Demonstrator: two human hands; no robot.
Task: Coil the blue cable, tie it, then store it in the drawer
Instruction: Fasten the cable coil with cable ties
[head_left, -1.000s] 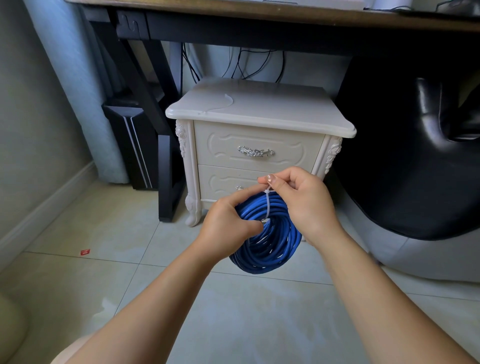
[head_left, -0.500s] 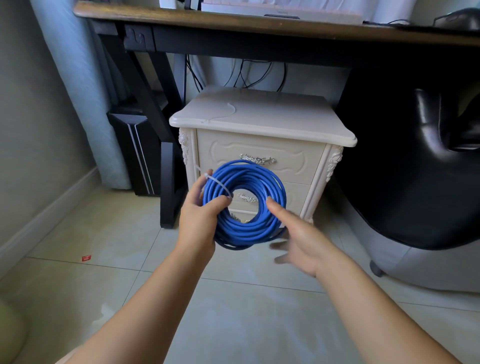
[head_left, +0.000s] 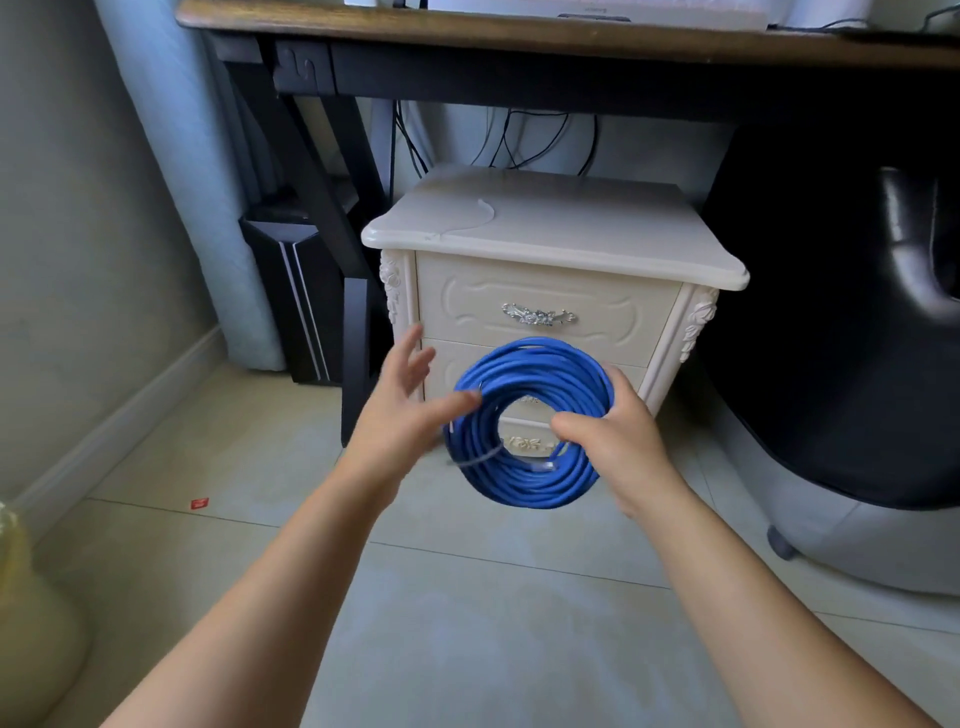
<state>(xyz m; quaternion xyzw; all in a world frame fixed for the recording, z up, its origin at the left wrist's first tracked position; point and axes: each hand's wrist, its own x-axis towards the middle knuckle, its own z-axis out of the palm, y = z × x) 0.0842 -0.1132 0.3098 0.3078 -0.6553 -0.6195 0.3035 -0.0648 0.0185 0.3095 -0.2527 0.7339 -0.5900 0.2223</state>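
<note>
Swapped grip since half a second ago. Let go with the left hand (head_left: 408, 410), now open, fingers spread and blurred, thumb tip at the coil's left edge; cannot tell whether touching. Shifted the cable (head_left: 524, 486) rightward, out of the left hand's grasp to between both hands. Took over with the right hand (head_left: 615, 441), earlier open and reaching, now curled round the coil's right side, thumb hooked through the middle.

Held in the air, upright, facing the camera: a tight round coil of many blue loops. Bound by a pale tie (head_left: 478, 458) across the lower left arc, just right of the left hand, tail poking leftward. Pale plug end on the lower inner edge, left of the right hand. Beyond the hands, nightstand (head_left: 545, 228), top drawer (head_left: 597, 296) closed, just above the coil.
</note>
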